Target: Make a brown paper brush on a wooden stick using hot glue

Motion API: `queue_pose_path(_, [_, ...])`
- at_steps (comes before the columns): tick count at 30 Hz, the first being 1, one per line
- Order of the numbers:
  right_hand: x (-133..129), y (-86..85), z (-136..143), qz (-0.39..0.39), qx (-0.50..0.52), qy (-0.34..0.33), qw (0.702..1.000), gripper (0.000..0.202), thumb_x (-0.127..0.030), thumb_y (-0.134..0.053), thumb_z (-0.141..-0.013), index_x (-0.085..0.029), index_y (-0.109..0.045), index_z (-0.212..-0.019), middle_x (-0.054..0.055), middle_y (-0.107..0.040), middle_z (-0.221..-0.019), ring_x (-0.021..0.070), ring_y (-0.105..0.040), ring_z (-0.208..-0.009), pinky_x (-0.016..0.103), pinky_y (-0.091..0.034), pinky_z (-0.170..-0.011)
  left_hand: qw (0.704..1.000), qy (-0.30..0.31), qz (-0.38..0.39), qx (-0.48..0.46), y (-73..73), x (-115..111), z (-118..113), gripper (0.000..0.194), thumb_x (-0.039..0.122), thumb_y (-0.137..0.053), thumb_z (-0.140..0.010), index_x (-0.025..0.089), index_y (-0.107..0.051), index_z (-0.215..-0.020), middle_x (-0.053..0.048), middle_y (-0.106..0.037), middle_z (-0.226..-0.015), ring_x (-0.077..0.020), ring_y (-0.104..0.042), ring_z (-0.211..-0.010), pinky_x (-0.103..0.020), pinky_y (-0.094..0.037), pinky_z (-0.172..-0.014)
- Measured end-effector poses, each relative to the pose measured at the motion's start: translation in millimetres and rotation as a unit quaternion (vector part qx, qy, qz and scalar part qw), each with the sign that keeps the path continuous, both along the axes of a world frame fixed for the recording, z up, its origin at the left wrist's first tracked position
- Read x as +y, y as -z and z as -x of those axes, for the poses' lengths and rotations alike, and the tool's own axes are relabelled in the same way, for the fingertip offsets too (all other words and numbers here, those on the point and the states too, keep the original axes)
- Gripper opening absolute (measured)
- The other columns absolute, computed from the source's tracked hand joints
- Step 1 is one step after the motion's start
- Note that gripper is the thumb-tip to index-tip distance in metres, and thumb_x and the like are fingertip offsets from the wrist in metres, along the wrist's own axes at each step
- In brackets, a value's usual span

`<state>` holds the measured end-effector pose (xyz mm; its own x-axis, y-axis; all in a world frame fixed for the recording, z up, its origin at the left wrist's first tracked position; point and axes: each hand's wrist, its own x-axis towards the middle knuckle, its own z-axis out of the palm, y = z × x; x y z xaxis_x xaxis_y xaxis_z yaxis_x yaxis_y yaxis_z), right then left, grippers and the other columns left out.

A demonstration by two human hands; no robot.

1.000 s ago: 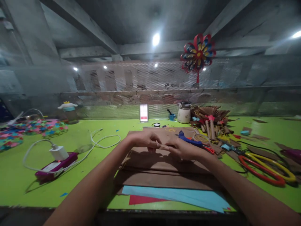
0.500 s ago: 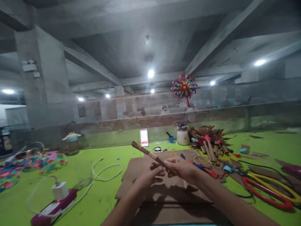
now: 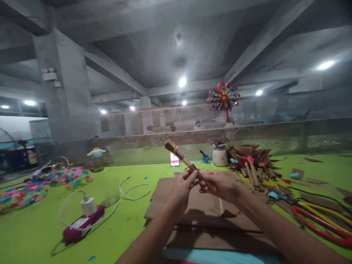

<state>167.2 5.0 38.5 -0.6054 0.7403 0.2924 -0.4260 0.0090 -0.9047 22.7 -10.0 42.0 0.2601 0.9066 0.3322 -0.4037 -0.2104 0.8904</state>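
Note:
A slim brown cardboard stick [image 3: 181, 157] slants up to the left above the table, a yellow band tied near its wider upper end. Pinching its lower part is my left hand [image 3: 182, 187], fingers closed. My right hand [image 3: 221, 185] is closed on the bottom end, its fingertips close to the left ones and partly hiding that end. Below both hands lie brown cardboard sheets [image 3: 162, 198], with a small torn or folded flap on the right.
To the right are brown pleated paper pieces [image 3: 244, 154] and red-handled scissors [image 3: 316, 227]. A flask [image 3: 219, 156], a phone [image 3: 174, 161] and a small blue pot [image 3: 206, 159] stand at the back. Left are a purple power strip [image 3: 84, 223], white cable [image 3: 121, 196] and colourful paper pieces [image 3: 73, 176].
The stick has risen and tilted more upright. My left hand, loose beside it before, has come up and closed on it. The view has shifted slightly left.

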Motion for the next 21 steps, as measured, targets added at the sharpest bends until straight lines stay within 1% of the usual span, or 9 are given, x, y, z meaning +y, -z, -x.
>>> queue_pose_path(3, [0,-8.0,-4,0.0,0.01,0.006,1.0,0.018,-0.03,-0.058,-0.081,-0.012,-0.062,-0.076,0.0,-0.053,-0.063,0.0083,-0.047,-0.057,0.026,-0.041,-0.062,1.0,-0.01,-0.005,-0.007,-10.8,1,-8,0.025,0.032,-0.066,-0.071,0.01,-0.063,-0.084,-0.007,-0.062,-0.074,-0.0139,-0.056,-0.062,-0.029,-0.046,-0.063])
queue_pose_path(6, [0,-8.8,-4,0.005,0.004,0.014,1.0,0.019,-0.029,-0.056,-0.082,-0.012,-0.061,-0.075,0.0,-0.053,-0.061,0.0078,-0.047,-0.055,0.026,-0.042,-0.062,1.0,-0.014,0.002,-0.022,-12.6,3,-10,0.025,0.03,-0.067,-0.07,0.009,-0.061,-0.082,-0.006,-0.061,-0.072,-0.0129,-0.056,-0.06,-0.028,-0.046,-0.062])
queue_pose_path(8, [0,-4.6,-2,0.016,-0.004,0.02,1.0,0.019,-0.029,-0.056,-0.082,-0.012,-0.061,-0.077,-0.001,-0.053,-0.059,0.0076,-0.047,-0.053,0.026,-0.042,-0.061,1.0,-0.007,0.018,-0.023,-7.9,6,-7,0.024,0.03,-0.067,-0.07,0.009,-0.061,-0.082,-0.006,-0.062,-0.072,-0.0123,-0.056,-0.059,-0.027,-0.046,-0.061])
queue_pose_path(14, [5,13.9,9,0.066,-0.01,0.021,0.998,0.017,-0.029,-0.057,-0.081,-0.013,-0.061,-0.087,-0.002,-0.053,-0.061,0.007,-0.048,-0.053,0.024,-0.042,-0.058,0.997,0.043,0.063,-0.027,15.7,18,5,0.028,0.036,-0.065,-0.072,0.011,-0.061,-0.085,-0.005,-0.062,-0.068,-0.0116,-0.055,-0.052,-0.025,-0.042,-0.051])
queue_pose_path(19, [13,29.8,14,0.104,-0.005,0.013,0.995,0.02,-0.031,-0.055,-0.082,-0.013,-0.061,-0.087,-0.001,-0.053,-0.058,0.0076,-0.048,-0.05,0.027,-0.044,-0.062,0.994,0.024,0.102,-0.029,25.2,23,8,0.027,0.034,-0.068,-0.069,0.012,-0.062,-0.084,-0.003,-0.062,-0.064,-0.0103,-0.053,-0.049,-0.024,-0.04,-0.05])
queue_pose_path(21, [14,34.9,15,0.109,-0.005,0.011,0.994,0.021,-0.031,-0.054,-0.082,-0.012,-0.062,-0.085,-0.001,-0.052,-0.058,0.0082,-0.048,-0.049,0.028,-0.044,-0.063,0.994,0.027,0.103,-0.031,27.8,23,9,0.026,0.034,-0.069,-0.069,0.012,-0.062,-0.082,-0.002,-0.06,-0.062,-0.0093,-0.052,-0.048,-0.023,-0.039,-0.049])
